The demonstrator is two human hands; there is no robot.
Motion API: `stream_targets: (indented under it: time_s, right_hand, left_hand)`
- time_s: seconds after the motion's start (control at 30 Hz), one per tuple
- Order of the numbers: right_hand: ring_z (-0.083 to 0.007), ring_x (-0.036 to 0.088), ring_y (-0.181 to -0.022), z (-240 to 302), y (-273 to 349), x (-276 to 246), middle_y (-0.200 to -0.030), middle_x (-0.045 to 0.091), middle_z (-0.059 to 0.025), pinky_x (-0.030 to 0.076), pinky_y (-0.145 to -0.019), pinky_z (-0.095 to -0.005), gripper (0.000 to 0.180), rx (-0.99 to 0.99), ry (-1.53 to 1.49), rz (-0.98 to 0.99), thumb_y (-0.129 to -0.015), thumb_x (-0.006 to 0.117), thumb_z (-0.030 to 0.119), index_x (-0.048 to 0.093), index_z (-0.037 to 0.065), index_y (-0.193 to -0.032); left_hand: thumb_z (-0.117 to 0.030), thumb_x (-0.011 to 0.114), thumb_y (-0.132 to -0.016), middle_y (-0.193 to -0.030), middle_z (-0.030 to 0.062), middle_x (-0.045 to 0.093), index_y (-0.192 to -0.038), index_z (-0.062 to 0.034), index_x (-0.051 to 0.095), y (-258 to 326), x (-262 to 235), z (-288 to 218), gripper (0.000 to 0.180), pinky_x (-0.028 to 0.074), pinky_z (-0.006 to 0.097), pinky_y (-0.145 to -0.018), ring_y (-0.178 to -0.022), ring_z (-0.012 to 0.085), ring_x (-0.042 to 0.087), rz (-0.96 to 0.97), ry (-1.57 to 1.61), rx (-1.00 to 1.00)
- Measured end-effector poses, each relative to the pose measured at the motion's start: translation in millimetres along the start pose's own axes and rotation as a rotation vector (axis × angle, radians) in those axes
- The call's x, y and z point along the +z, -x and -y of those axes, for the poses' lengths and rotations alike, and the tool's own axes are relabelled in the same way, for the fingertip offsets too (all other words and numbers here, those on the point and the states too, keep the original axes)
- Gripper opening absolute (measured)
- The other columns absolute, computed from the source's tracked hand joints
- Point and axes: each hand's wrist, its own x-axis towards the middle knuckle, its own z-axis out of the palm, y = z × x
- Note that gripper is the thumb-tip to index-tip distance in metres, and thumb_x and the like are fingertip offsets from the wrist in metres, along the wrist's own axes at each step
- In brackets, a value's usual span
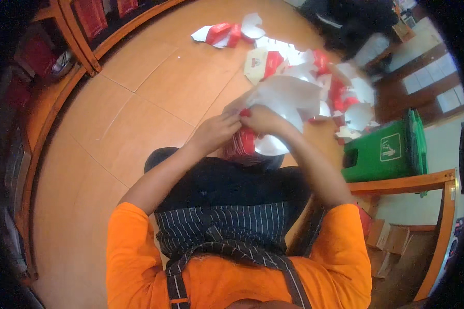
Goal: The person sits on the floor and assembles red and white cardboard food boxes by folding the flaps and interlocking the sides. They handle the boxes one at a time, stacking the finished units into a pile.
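Observation:
My left hand [217, 133] and my right hand [265, 121] meet in front of my knees, fingers closed in a pinch. A small red bit [246, 112] shows between their fingertips. It seems to belong to a red and white card sheet [271, 146], part of which hangs below my hands. A large pale sheet [288, 95], blurred, spreads just beyond my right hand; whether it is the same piece I cannot tell. My fingertips partly hide what they grip.
A heap of red and white card pieces [340, 95] lies on the tiled floor [139, 98] ahead and right. To the right, a green bin [384, 149] is by a wooden frame [407, 183]. Wooden shelving [72, 36] lines the left. A dark shape [340, 23] is at the far right.

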Motion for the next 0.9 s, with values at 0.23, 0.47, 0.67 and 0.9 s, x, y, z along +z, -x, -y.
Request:
stream_targets:
  time_s: [0.23,0.47,0.67,0.9]
  right_hand:
    - [-0.0368,0.066,-0.075,-33,-4,23,-0.079,0.067,-0.0218,0.051,-0.072,-0.0506,0.044,-0.422,0.281,-0.383,-0.1,0.039,0.031,0.07,0.004,-0.084]
    - [-0.0153,0.059,-0.047,-7,60,-7,-0.059,0.061,-0.0097,0.046,-0.043,-0.0297,0.041,0.006,-0.384,-0.225,-0.1,0.049,0.031,0.066,0.0,-0.081]
    - [-0.0089,0.048,-0.054,-137,69,-47,-0.063,0.053,0.0024,0.039,-0.05,-0.0254,0.027,-0.024,-0.727,-1.033,-0.095,0.054,0.025,0.065,0.003,-0.082]
    - [-0.0352,0.063,-0.102,-402,22,42,-0.102,0.065,-0.0185,0.052,-0.076,-0.0471,0.032,0.565,-0.266,-1.02,-0.087,0.058,0.028,0.063,0.005,-0.108]
  left_hand:
    - [-0.023,0.047,-0.094,-0.105,0.0115,0.063,-0.109,-0.0143,0.06,17,70,-6,0.022,0.052,0.041,-0.082,-0.093,0.0273,0.063,0.039,0.743,-0.32]
    - [-0.014,0.049,-0.087,-0.117,0.0071,0.059,-0.104,-0.0103,0.06,13,26,-40,0.021,0.055,0.038,-0.081,-0.105,0.0262,0.062,-0.02,0.356,-0.356]
    - [-0.006,0.058,-0.086,-0.101,0.0112,0.057,-0.108,-0.0002,0.054,13,6,-59,0.024,0.049,0.036,-0.084,-0.094,0.0219,0.06,-0.299,0.555,-0.65]
    - [0.0,0.064,-0.085,-0.105,0.0044,0.047,-0.113,-0.0024,0.047,-7,20,-86,0.032,0.045,0.027,-0.081,-0.089,0.0119,0.049,-0.381,0.855,-0.969]
